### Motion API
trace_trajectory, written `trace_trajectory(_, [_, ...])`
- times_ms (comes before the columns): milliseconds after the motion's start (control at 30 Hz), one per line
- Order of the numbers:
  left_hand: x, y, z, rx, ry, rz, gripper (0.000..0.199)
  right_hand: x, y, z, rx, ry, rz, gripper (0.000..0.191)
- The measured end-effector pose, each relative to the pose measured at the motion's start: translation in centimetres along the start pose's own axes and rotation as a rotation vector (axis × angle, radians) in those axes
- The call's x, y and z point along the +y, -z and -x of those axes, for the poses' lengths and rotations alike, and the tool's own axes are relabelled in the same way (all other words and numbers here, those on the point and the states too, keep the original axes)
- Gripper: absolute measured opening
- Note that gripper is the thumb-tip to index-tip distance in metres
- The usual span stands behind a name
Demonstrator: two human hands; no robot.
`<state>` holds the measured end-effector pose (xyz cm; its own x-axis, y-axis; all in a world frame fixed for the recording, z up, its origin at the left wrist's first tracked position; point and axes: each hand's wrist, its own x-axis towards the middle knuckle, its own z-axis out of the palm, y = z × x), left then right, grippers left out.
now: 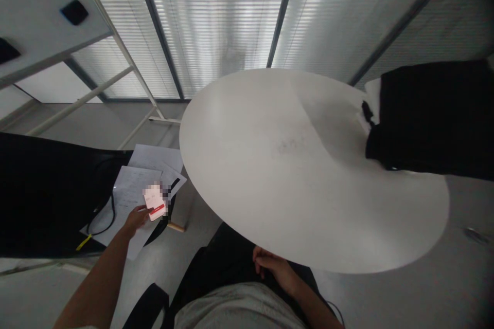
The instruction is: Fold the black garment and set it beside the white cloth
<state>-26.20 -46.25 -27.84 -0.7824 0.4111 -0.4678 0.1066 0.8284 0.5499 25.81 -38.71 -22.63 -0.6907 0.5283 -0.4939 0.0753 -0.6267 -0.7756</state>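
Note:
My left hand (137, 219) is stretched out to the left, pinching a small white card with a red band (155, 204) by its lower edge. Blurred blocks cover part of the card's top and right side. Beneath it lie several printed paper sheets (135, 185) on a black chair seat (160, 230). My right hand (272, 264) rests over my lap, close to the near edge of the white oval table (247, 175). Its fingers are loosely curled, and nothing shows in them.
A black cloth-like item (432, 118) lies over the table's right end. On the left, a whiteboard (38, 5) stands on a white metal frame (125, 54). Window blinds (219, 15) span the back. A black cable (113, 211) with a yellow tag crosses the papers.

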Motion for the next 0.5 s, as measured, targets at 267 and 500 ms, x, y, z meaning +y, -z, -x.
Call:
trace_trajectory(267, [-1.5, -0.5, -1.5, -0.011, 0.069, 0.136, 0.069, 0.4, 0.4, 0.3, -0.019, 0.017, 0.001, 0.03])
trace_trajectory(500, [-2.1, -0.8, -1.7, 0.008, 0.061, 0.182, 0.065, 0.5, 0.4, 0.5, 0.001, 0.032, 0.007, 0.032])
